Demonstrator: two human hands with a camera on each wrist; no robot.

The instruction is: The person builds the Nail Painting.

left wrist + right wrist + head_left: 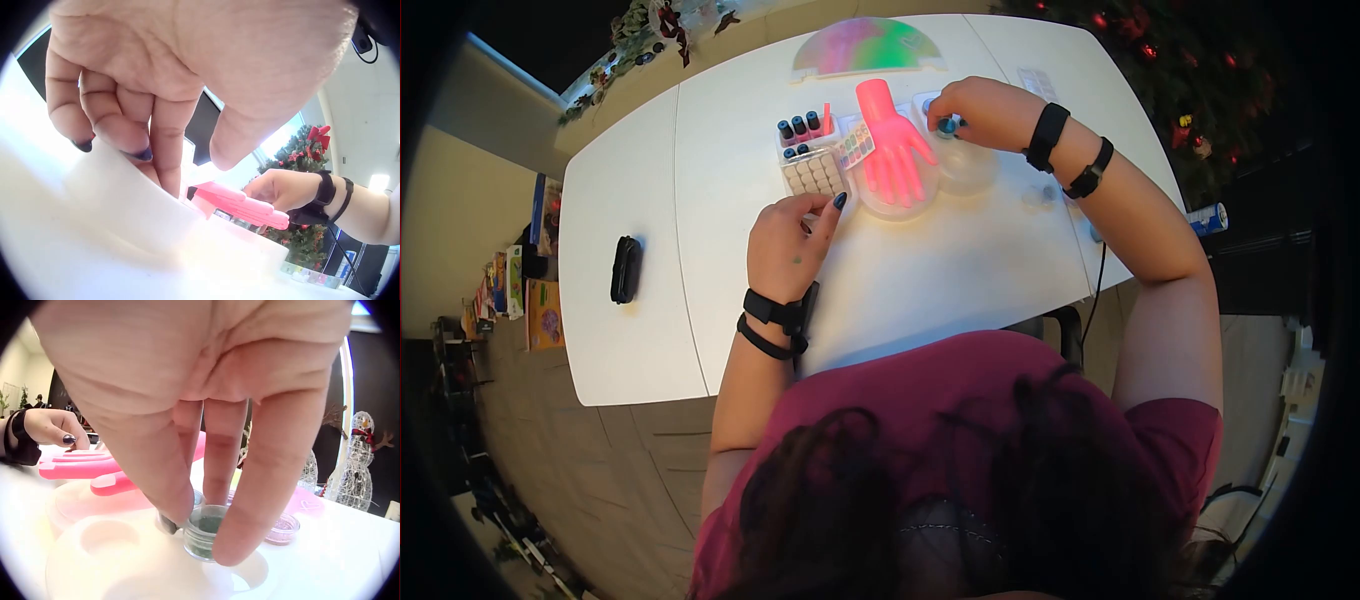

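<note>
My right hand (980,112) reaches over a pale round-welled tray (972,172) and pinches a small clear jar of green powder (201,540) between thumb and finger. A jar of pink glitter (283,530) stands just behind it. My left hand (788,245) rests by the near corner of a white tray (147,209), its fingers bent over the rim and its thumb held apart. In that tray are rows of cream blocks (814,175) and dark-capped nail polish bottles (798,126). Between my hands lies a bright pink model hand (893,150), its fingers towards me.
A sheet of small coloured patches (857,145) leans beside the pink model hand. Behind stands a half-round rainbow panel (865,48). A black case (627,270) lies far left on the white table (730,300). Small clear containers (1038,196) sit at right, near a decorated tree (1200,90).
</note>
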